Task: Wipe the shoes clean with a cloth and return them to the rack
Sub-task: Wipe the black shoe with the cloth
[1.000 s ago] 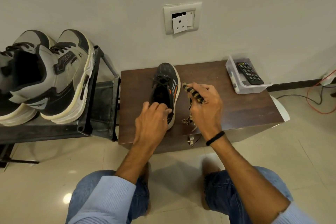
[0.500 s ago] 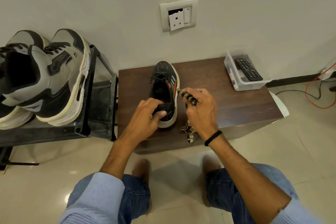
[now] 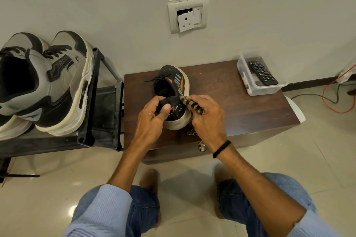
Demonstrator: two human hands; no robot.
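Legend: Since the earlier frames, the left hand (image 3: 152, 113) has been shifted from the shoe's opening to its heel. The heel is now clasped between curled fingers and thumb. The dark shoe (image 3: 173, 81) has been drawn toward the near edge of the wooden table (image 3: 240, 109), where it lies with its toe toward the wall. The cloth (image 3: 192, 104), formerly held beside the shoe, has been brought against the collar.

Query: What is implied for the task?

Legend: Wiping is judged to be only beginning. The shoe is steadied by one hand so that it may be rubbed by the other. Its return to the rack (image 3: 100, 113), where the grey sneakers (image 3: 63, 82) are already seated, is not yet done.

Query: How is the cloth held, and what surfaces are shown?

Legend: The cloth is rolled into a black-and-yellow striped cord and is enclosed by the curled fingers of the right hand (image 3: 209, 119). Frayed threads are seen below the fist. A matte dark upper with orange and grey stripes is set on a pale, rounded, scuffed sole. The table is flat and shows dark wood grain. Whether the heel is lifted cannot be told.
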